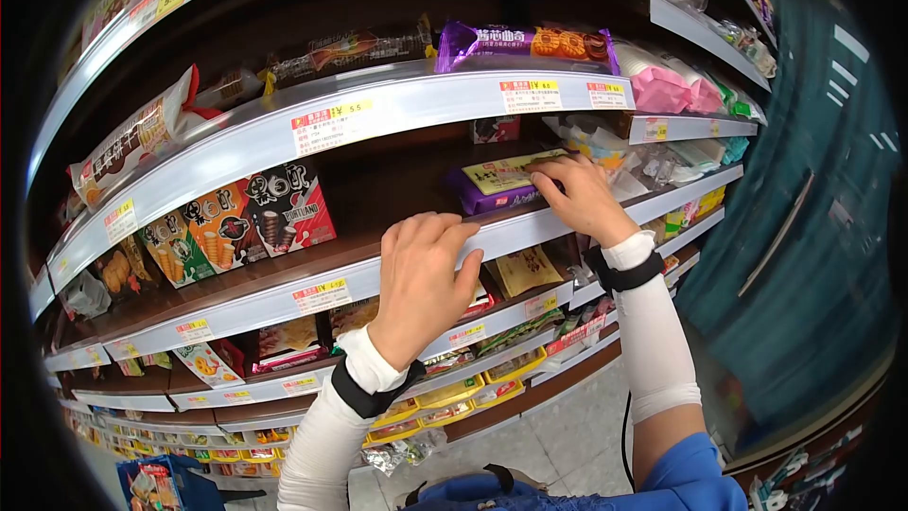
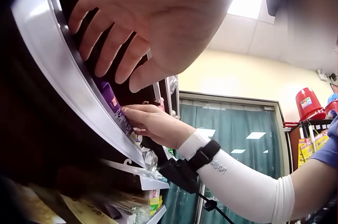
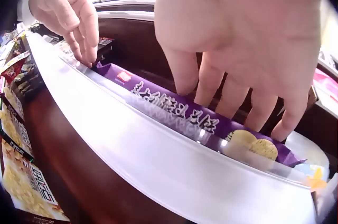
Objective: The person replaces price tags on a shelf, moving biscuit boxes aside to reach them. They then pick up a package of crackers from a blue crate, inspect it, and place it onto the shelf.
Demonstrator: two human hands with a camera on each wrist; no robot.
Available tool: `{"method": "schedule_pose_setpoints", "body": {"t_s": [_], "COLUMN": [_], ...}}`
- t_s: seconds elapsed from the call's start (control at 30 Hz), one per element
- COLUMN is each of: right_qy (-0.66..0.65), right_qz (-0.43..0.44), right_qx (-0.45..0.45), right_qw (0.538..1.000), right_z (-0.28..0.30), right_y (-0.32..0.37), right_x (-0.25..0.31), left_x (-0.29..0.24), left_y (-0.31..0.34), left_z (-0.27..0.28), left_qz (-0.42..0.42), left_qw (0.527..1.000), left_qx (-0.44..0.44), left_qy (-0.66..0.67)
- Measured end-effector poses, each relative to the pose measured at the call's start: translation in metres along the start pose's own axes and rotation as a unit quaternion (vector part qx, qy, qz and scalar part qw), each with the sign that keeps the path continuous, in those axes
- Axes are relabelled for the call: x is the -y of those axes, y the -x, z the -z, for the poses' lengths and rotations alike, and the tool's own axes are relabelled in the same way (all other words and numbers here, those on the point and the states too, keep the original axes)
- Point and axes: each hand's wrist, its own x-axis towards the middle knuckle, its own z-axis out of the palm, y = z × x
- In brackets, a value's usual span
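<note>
A purple pack of biscuits (image 1: 492, 191) with a pale yellow top lies on the middle shelf. My right hand (image 1: 582, 194) rests on the right end of the pack from above. The right wrist view shows its fingertips along the top of the pack (image 3: 150, 93), thumb toward the shelf's front lip. To the left, my left hand (image 1: 426, 274) stands at the shelf's front edge with its fingers loosely extended and nothing held. In the left wrist view, the fingers of my left hand (image 2: 142, 29) reach over the metal shelf edge (image 2: 68, 71).
Boxes of wafer rolls (image 1: 284, 208) stand left on the same shelf. Bagged goods (image 1: 662, 161) sit to the right. Above, a shelf with price tags carries another purple cookie pack (image 1: 530, 45). Lower shelves hold several snack packs. A teal curtain (image 1: 794, 199) hangs at the right.
</note>
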Motion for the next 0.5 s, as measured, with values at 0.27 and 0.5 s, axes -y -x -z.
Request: {"method": "schedule_pose_setpoints", "body": {"t_s": [0.27,0.5], "right_qy": [-0.146,-0.146], "right_qz": [0.035,0.142], "right_qx": [-0.015,-0.054], "right_qw": [0.989,0.978], "right_z": [-0.002,0.000], "right_y": [-0.005,0.005], "right_x": [-0.019,-0.025], "left_x": [-0.004,-0.015], "left_y": [0.008,0.013], "left_z": [-0.005,-0.002], "left_qz": [0.013,0.002], "left_qw": [1.000,0.998], "left_qx": [-0.016,-0.057], "left_qy": [-0.022,0.007]}}
